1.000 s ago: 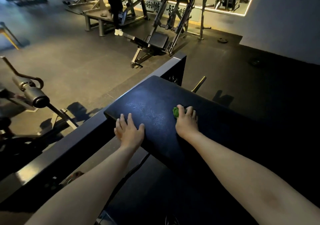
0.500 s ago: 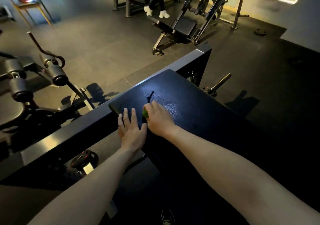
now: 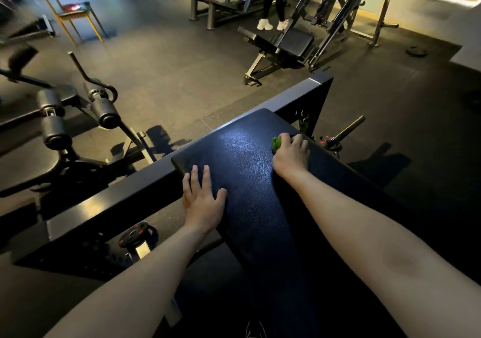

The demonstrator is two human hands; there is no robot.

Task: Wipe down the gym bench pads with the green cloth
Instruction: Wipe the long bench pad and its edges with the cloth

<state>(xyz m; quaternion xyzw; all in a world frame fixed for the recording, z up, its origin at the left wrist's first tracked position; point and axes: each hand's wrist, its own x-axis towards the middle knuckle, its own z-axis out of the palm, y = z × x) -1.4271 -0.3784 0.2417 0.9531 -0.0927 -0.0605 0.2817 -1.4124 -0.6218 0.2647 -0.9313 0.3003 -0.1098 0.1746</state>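
Two hands are on one dark pad (image 3: 250, 181): the left hand (image 3: 201, 199) lies flat with fingers spread at its left edge, while the right hand (image 3: 290, 155), farther up near the right edge, curls around the cloth (image 3: 276, 144). Only a small green bunch of cloth shows past the fingers; the rest is hidden. Beyond, one person (image 3: 273, 4) is cut off above the legs.
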